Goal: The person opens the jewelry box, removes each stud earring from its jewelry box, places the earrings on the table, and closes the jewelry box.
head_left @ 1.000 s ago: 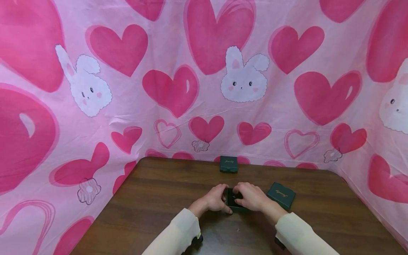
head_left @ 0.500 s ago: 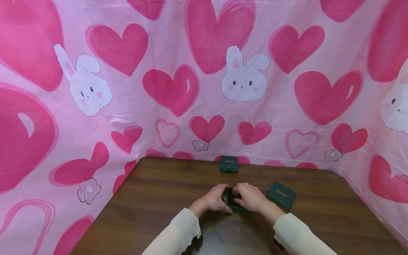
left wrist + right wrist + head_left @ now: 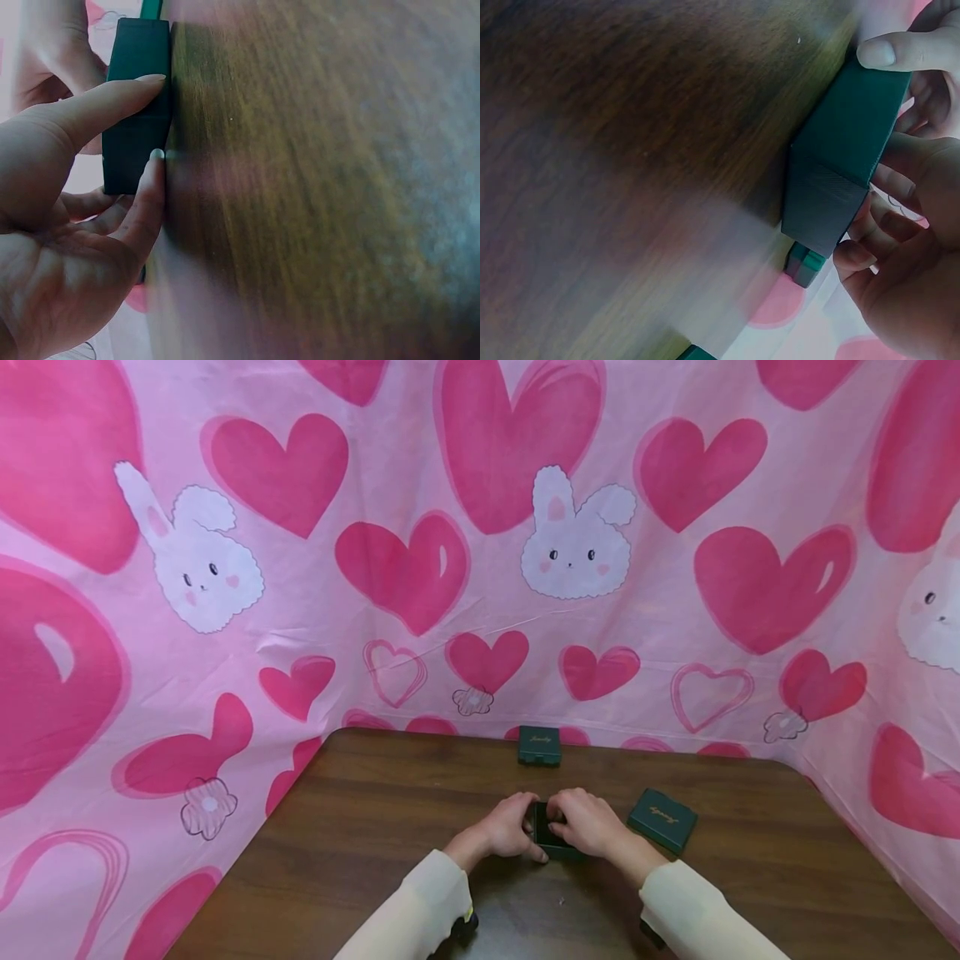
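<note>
The left hand [image 3: 510, 828] grips a small open green box [image 3: 567, 852] at its left end, thumb along the near side and fingers round the left and far sides; this grip probably keeps the light box from sliding. The right hand [image 3: 588, 817] is bent over the box's right half, its fingers curled down at the black inside. They hide whatever they touch, so I cannot tell whether they pinch anything. The box lies flat on the table [image 3: 390, 827] between the two hands, open side up, which leaves its inside within reach from above. No writing shows on its visible sides.

Just beyond the right hand, to the right, lies a flat green piece that looks like a lid [image 3: 663, 821], set at a slant; it may have been put there to be out of the way. Its gold script looks upside down from the near side and seems to say "Jewelry". Farther off, near the table's far edge, sits another green box [image 3: 539, 747], apparently closed, with similar gold script the right way up, again probably "Jewelry". Behind it hangs a pink cloth [image 3: 435, 668] printed with hearts and rabbits.
</note>
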A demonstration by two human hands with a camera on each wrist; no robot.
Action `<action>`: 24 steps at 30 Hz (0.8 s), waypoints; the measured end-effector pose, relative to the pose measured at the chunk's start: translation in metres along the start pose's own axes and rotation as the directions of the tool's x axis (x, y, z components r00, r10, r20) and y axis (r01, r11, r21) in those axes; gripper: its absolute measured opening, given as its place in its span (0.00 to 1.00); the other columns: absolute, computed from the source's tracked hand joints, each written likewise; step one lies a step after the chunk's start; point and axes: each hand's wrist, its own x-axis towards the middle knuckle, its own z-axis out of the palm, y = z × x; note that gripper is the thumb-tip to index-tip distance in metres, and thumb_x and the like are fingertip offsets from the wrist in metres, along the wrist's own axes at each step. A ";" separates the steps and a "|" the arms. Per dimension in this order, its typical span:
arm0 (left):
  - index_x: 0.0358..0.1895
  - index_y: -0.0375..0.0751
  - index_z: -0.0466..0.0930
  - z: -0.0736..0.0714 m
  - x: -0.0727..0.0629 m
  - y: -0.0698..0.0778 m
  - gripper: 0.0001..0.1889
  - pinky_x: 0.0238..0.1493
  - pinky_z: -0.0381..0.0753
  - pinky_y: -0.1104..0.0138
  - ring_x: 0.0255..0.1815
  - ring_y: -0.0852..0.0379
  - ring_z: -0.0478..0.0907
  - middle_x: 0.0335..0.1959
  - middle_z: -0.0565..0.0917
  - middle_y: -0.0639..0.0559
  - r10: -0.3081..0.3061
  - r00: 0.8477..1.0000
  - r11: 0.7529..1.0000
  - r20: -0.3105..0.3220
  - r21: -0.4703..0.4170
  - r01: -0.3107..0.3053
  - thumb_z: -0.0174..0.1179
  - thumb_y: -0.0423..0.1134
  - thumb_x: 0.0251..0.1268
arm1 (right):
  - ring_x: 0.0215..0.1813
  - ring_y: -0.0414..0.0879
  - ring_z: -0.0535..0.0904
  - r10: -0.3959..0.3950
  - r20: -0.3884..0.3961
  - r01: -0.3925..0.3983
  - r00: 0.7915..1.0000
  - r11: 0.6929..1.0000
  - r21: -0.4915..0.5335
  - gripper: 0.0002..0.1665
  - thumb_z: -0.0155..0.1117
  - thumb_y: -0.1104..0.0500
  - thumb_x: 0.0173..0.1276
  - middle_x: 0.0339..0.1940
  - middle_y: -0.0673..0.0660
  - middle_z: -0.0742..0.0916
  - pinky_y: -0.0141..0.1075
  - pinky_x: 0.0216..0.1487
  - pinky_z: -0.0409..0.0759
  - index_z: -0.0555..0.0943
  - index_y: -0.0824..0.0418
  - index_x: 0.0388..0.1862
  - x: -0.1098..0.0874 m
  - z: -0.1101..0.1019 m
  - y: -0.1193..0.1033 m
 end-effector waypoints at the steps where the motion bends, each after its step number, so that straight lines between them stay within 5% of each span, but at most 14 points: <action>1: 0.63 0.38 0.72 0.000 0.000 0.000 0.38 0.46 0.77 0.67 0.41 0.57 0.73 0.43 0.75 0.53 -0.001 1.000 1.000 0.000 -0.003 0.001 0.82 0.34 0.46 | 0.32 0.43 0.77 0.003 0.001 -0.003 1.000 1.000 0.001 0.04 0.74 0.61 0.65 0.30 0.48 0.83 0.47 0.34 0.80 0.85 0.57 0.34 0.000 0.000 0.000; 24: 0.63 0.36 0.72 0.000 0.001 0.000 0.39 0.46 0.77 0.67 0.41 0.57 0.73 0.44 0.75 0.52 -0.003 1.000 1.000 0.004 -0.009 0.003 0.83 0.34 0.46 | 0.29 0.43 0.75 0.080 -0.023 -0.080 0.997 0.997 -0.004 0.08 0.73 0.64 0.65 0.26 0.46 0.81 0.44 0.32 0.79 0.82 0.54 0.29 0.003 0.003 -0.001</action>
